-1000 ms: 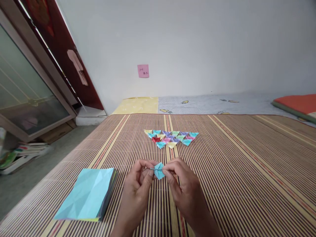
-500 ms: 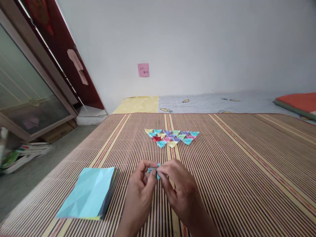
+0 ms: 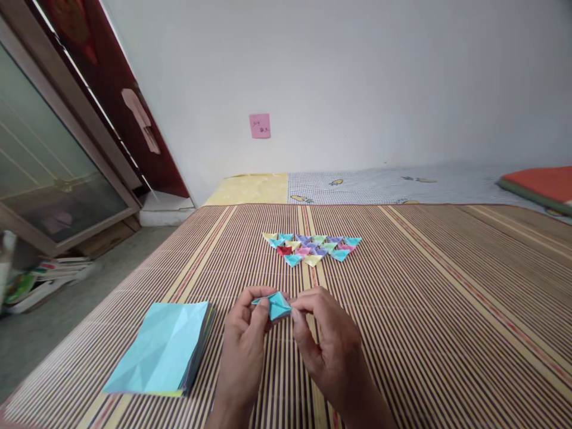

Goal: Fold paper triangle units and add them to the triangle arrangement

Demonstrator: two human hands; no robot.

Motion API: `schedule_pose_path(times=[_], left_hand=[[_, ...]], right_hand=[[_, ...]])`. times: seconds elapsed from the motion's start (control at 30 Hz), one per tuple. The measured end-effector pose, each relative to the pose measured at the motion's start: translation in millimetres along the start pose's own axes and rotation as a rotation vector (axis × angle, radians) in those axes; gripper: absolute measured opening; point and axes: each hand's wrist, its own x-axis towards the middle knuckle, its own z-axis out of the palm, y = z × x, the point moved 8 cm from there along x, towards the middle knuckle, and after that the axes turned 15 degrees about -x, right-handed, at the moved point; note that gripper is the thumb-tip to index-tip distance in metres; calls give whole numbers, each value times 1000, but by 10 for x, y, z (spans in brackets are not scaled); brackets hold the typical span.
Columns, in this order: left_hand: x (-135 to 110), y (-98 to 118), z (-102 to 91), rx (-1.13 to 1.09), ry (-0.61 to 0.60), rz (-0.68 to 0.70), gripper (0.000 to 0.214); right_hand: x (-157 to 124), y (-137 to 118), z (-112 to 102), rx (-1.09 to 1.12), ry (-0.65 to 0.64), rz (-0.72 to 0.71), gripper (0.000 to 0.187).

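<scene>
A small piece of folded blue paper is held between my two hands above the striped mat. My left hand grips its left part, the thumb on top and the fingers behind. At the paper's right corner, the thumb and forefinger of my right hand are pinched together on its tip. Beyond my hands lie several small folded paper pieces in blue, yellow, red, pink, green and purple, set out in rows. To the left of my left hand sits a stack of paper sheets, a creased blue one on top.
The striped mat covers the bed. Behind it runs a patterned sheet along the white wall, which bears a pink note. An orange folded cloth lies at the far right. A glass-paned door stands at left.
The folded blue paper has turned and now shows a broader, flatter face. My left hand has shifted slightly left and my right hand slightly right, so the fingertips are further apart.
</scene>
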Motion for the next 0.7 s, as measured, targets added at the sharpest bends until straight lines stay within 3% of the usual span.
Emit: schedule_pose_path(times=[0.2,0.47,0.7], left_hand=[[1,-5,27,-53,-25,-1,23],[-72,119,100,381,8,144,22],[-76,6,175,294,-52,70,21]], right_hand=[[-9,19,-21,25,2,5,15],[9,-45,28,-85,-27,-25,19],[-5,23,120,-205,-75,8,13]])
